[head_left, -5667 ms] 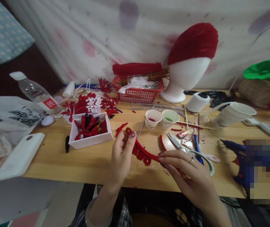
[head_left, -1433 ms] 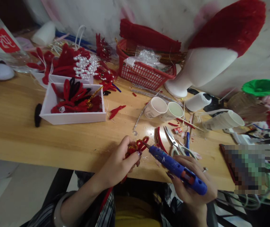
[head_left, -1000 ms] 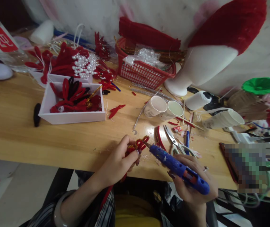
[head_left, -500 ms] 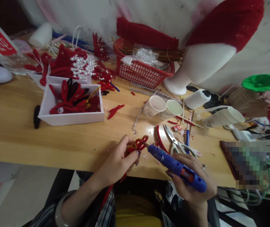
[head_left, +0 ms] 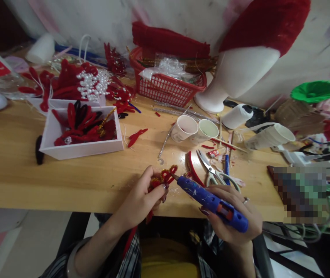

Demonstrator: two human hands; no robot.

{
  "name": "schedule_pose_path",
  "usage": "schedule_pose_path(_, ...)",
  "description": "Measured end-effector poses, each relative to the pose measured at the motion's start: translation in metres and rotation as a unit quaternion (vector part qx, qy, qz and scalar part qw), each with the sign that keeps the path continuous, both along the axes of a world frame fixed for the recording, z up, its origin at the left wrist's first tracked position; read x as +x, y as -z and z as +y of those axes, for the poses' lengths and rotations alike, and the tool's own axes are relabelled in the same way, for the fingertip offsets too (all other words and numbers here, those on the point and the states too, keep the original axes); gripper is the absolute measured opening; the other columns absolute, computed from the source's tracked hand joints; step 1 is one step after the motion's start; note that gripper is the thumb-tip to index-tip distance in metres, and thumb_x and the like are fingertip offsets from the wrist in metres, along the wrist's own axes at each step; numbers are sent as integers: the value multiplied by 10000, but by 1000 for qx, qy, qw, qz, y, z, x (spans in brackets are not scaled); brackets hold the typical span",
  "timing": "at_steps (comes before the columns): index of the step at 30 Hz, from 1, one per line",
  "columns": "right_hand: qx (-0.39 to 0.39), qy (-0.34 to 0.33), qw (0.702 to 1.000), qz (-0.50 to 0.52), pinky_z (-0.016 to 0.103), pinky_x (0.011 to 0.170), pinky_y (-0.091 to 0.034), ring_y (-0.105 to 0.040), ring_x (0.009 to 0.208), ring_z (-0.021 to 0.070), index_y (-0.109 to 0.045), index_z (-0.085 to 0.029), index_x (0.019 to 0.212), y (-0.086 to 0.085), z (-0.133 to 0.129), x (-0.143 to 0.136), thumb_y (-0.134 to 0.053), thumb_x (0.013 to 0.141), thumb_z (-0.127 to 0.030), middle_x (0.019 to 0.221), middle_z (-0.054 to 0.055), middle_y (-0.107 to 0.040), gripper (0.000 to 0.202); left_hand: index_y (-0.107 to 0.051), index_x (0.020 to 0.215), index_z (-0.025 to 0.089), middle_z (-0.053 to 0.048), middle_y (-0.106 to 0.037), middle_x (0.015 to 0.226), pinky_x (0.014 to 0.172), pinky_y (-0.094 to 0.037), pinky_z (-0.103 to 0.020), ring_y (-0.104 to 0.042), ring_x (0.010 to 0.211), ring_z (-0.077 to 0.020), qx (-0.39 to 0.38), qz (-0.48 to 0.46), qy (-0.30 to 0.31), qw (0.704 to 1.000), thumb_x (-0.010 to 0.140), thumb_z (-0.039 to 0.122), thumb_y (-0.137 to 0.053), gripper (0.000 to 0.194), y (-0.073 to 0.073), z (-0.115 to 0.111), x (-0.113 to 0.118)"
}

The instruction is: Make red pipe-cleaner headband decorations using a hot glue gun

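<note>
I see the left hand (head_left: 141,200) pinching a red, gold-edged ornament (head_left: 165,176) above the near part of the surface (head_left: 95,179). The right hand (head_left: 236,216) grips a blue glue gun (head_left: 199,195), nozzle at the ornament's loops; scissors (head_left: 210,168) lie just beyond.

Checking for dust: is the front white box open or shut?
Open: the front white box has no lid; red and black loops show inside.

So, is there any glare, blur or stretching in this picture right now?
Head view: a pale glare patch shows on the table near the scissors; head view: the mannequin head leans and looks stretched, probably wide-lens distortion; head view: blocky pixelation hides something at right; head view: the blue glue gun looks fairly clear.
</note>
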State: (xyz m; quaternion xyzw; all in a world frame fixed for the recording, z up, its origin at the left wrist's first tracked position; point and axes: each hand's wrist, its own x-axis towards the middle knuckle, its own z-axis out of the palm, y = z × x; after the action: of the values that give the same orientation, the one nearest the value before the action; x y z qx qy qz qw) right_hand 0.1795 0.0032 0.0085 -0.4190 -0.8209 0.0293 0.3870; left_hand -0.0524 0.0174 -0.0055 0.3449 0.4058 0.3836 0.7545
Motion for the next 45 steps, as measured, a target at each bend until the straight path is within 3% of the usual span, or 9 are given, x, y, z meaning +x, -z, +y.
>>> schedule_pose_path(6, 8, 11, 999, 39, 361, 632, -577, -699, 747, 241, -661, -186, 1093, 2, -1, 0, -713, 768, -237, 895, 76, -720, 333, -433, 913, 205, 104, -477, 587, 427, -170, -184, -270, 441, -20, -7, -9, -1, 1000, 827, 351, -597, 236, -3, 1, 0)
schedule_pose_path(45, -9, -1, 1000, 22, 311, 636, -584, -707, 724, 204, -647, -183, 1043, -8, -3, -6, -719, 802, -256, 865, 67, -721, 262, -440, 865, 214, 88, -502, 607, 439, -175, -165, -257, 424, -6, -29, 11, -20, 999, 824, 347, -667, 267, 0, 0, -2)
